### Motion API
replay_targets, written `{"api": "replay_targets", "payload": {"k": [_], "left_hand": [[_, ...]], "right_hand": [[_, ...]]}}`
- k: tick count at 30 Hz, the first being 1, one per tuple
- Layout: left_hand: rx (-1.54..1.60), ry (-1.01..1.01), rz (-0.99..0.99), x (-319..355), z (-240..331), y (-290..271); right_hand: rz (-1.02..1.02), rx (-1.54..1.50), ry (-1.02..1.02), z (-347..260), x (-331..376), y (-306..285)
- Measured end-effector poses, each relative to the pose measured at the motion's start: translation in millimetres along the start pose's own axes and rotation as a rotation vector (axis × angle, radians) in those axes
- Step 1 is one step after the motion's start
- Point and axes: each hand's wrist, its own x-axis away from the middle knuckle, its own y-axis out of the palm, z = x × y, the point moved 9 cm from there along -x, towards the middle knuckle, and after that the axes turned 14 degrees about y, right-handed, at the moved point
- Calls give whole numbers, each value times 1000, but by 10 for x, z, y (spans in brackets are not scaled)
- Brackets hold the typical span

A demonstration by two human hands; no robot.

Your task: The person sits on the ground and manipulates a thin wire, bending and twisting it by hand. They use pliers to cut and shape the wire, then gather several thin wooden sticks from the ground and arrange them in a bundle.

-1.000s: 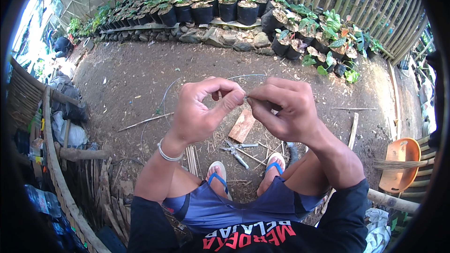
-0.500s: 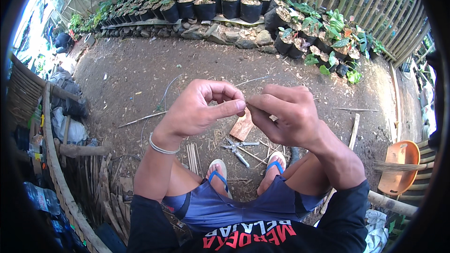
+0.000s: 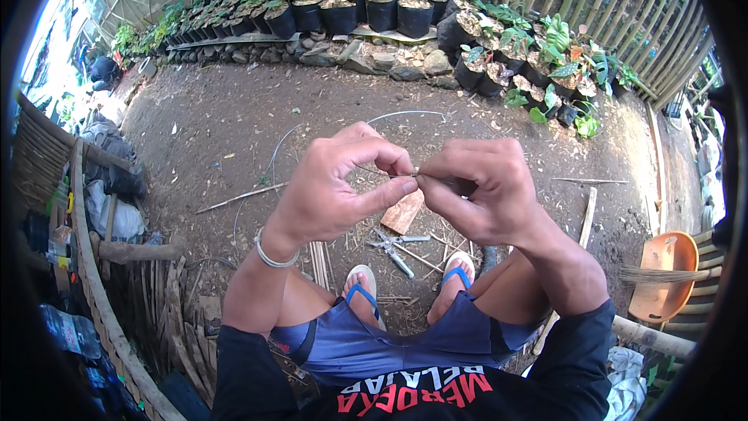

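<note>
My left hand [image 3: 335, 183] and my right hand [image 3: 487, 187] meet in front of me, above the ground. Both are closed in a pinch at the fingertips, on a thin, dark wire-like strand [image 3: 403, 177]. Most of it is hidden by the fingers, so its exact kind is unclear. A pale thin wire [image 3: 405, 113] arcs beyond my hands; whether it joins the strand cannot be seen. Beneath my hands a flat wooden block [image 3: 402, 214] lies on the soil, with pliers [image 3: 393, 248] nearer my feet.
Potted seedlings [image 3: 339, 15] in black bags stand on a stone edging [image 3: 374, 62] at the back. Thin sticks [image 3: 319, 261] and shavings litter the ground. A bamboo rail [image 3: 89, 265] runs along my left; an orange basin [image 3: 666, 277] with a twig broom is at my right.
My left hand's fingers have opened out a little and risen, still pinching at the tips. My right hand has shifted slightly right. The pale wire's arc beyond them has moved farther away.
</note>
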Motion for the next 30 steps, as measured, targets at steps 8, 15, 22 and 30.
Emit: {"api": "replay_targets", "payload": {"k": [8, 15, 22, 30], "left_hand": [[-182, 220, -45, -60, 205, 12], [-305, 330, -62, -68, 316, 37], [-644, 539, -79, -7, 499, 139], [-797, 657, -44, 54, 508, 197]], "right_hand": [[-106, -143, 275, 171, -22, 13], [-135, -154, 378, 283, -13, 42], [-101, -141, 401, 285, -10, 43], [37, -63, 311, 165, 38, 9]]}}
